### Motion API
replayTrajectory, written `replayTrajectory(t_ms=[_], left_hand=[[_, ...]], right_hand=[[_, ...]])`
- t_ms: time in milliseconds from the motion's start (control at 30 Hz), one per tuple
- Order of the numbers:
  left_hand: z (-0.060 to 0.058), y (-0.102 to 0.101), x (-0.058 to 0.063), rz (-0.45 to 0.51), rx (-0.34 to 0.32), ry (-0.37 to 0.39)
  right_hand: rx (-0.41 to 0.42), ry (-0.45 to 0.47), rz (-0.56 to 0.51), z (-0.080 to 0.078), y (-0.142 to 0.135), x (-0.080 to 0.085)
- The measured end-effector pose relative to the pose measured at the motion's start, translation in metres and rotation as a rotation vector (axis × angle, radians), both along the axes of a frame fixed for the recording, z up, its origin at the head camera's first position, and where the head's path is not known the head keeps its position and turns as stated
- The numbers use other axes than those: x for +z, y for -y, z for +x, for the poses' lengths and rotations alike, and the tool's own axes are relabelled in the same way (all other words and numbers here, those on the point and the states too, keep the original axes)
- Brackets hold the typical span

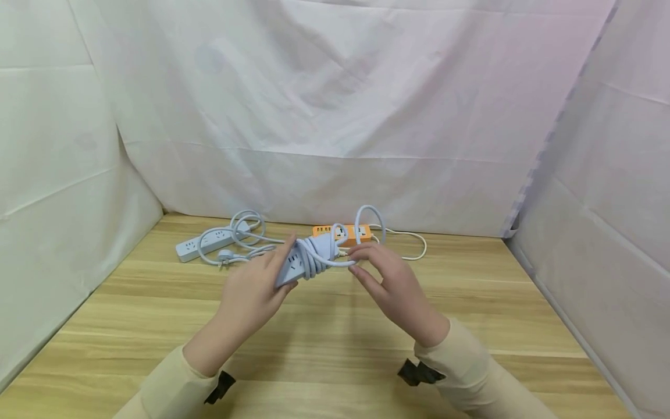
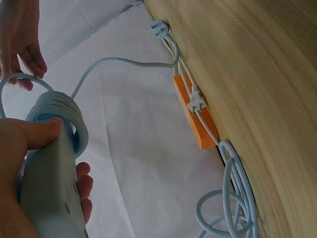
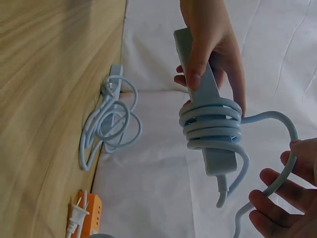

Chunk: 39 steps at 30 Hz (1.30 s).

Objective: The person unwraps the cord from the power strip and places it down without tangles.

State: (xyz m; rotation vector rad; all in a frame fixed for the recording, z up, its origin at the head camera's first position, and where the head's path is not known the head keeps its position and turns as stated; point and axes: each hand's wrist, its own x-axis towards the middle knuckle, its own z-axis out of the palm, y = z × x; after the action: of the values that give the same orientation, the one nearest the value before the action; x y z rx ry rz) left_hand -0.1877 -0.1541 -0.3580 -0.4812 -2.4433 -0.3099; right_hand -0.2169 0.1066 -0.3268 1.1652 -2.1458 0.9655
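Observation:
My left hand (image 1: 250,291) grips a pale blue power strip (image 1: 291,269) by one end, lifted above the table. In the right wrist view the thumb lies along one face of the strip. Several turns of its own cord (image 3: 210,120) are wound around the other end. My right hand (image 1: 394,286) pinches a loose stretch of this cord between thumb and fingers, beside the wound end. Past the right hand the cord runs on to a round plug (image 2: 159,29), seen in the left wrist view.
Behind on the left lies another pale blue power strip (image 1: 186,250) with a loosely looped cord and its plug (image 1: 225,255). An orange power strip (image 1: 361,233) with a white cord (image 1: 419,237) lies at the back middle. White cloth walls (image 1: 335,186) enclose the wooden table (image 1: 335,355).

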Motion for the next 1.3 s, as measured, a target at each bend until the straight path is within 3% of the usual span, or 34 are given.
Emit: replayTrajectory(t_ms=[233, 600, 967, 1167, 1300], left_hand=[[0.006, 0.0, 0.0, -0.022, -0.047, 0.01], [0.015, -0.001, 0.0, -0.091, -0.129, -0.072], [0.024, -0.001, 0.003, -0.077, -0.182, -0.092], [0.027, -0.003, 0.005, -0.046, -0.198, -0.097], [0.027, -0.004, 0.006, -0.023, -0.2, -0.103]], right_hand=[[-0.013, 0.049, -0.037, -0.006, -0.004, 0.005], [-0.075, 0.135, -0.093, -0.017, -0.009, 0.004], [-0.126, 0.255, -0.081, -0.025, -0.014, -0.002], [-0.103, 0.37, -0.102, -0.028, -0.013, -0.009], [-0.091, 0.385, -0.093, -0.028, -0.01, -0.011]])
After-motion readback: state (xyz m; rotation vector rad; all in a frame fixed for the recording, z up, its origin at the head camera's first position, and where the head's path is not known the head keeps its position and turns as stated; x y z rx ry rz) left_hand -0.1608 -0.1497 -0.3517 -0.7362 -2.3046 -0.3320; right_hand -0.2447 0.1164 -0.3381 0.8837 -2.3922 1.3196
